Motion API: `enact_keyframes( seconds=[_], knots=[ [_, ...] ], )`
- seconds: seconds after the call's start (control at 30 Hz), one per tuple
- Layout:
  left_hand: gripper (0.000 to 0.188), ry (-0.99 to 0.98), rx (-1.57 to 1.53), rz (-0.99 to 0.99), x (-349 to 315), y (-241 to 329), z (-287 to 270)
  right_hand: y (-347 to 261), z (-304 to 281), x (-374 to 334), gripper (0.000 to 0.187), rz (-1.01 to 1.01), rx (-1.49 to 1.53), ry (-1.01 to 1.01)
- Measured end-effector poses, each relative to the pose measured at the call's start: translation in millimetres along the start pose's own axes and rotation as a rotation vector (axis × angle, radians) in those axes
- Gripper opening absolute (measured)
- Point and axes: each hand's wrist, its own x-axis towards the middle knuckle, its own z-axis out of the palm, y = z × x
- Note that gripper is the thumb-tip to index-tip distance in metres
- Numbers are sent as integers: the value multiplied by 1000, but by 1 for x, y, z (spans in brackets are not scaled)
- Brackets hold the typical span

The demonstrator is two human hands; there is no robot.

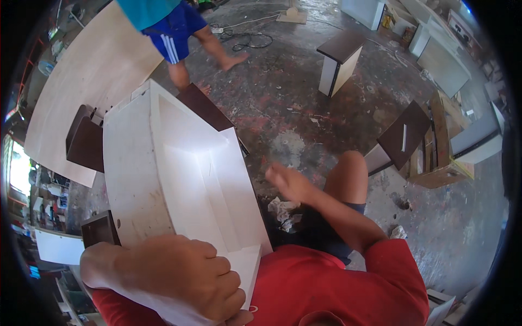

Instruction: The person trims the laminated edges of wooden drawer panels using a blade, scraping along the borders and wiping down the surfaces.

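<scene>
A white open-fronted cabinet carcass (133, 179) lies tilted along my left side, its pale outer panel scuffed and its white inside lit brightly. My left hand (185, 277) is closed over the cabinet's near end, fingers curled under; what they grip, if anything, is hidden. My right hand (291, 183) is lifted just off the cabinet's right side, above my lap. Motion smears its fingers, and no object shows in it. A crumpled white sheet (284, 213) lies below that hand. Dark brown panels (204, 106) show beyond the cabinet's far right side.
A person in blue shorts (174, 30) stands barefoot at the far left, by a large plywood sheet (70, 108). Brown-topped white drawers (340, 49) stand on the stained floor. To the right, another brown panel (408, 127) leans near a wooden crate (446, 176). Cables (250, 41) lie farther back.
</scene>
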Motion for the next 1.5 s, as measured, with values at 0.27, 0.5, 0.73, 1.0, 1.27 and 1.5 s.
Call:
enact_keyframes(
  seconds=[0.27, 0.5, 0.73, 1.0, 1.27, 1.5],
  knots=[
    [39, -79, 6, -42, 6, 2, -9, -15, -21, 128, 16, -292, -179, 236],
    [37, -91, 25, -36, 6, 1, -5, -11, -3, 182, 12, -509, -397, 350],
    [36, -128, 6, -20, 2, 0, -6, -10, 1, 185, 10, -487, -609, 365],
    [36, -64, -40, -46, 3, -2, -4, -5, 7, 183, 12, -629, -694, 460],
    [19, -91, -4, 96, -1, -13, 13, -3, 3, 180, 8, -578, -697, 461],
    [31, -73, 31, 70, 12, -8, -10, 7, 2, 161, 8, -652, -654, 469]
  ],
)
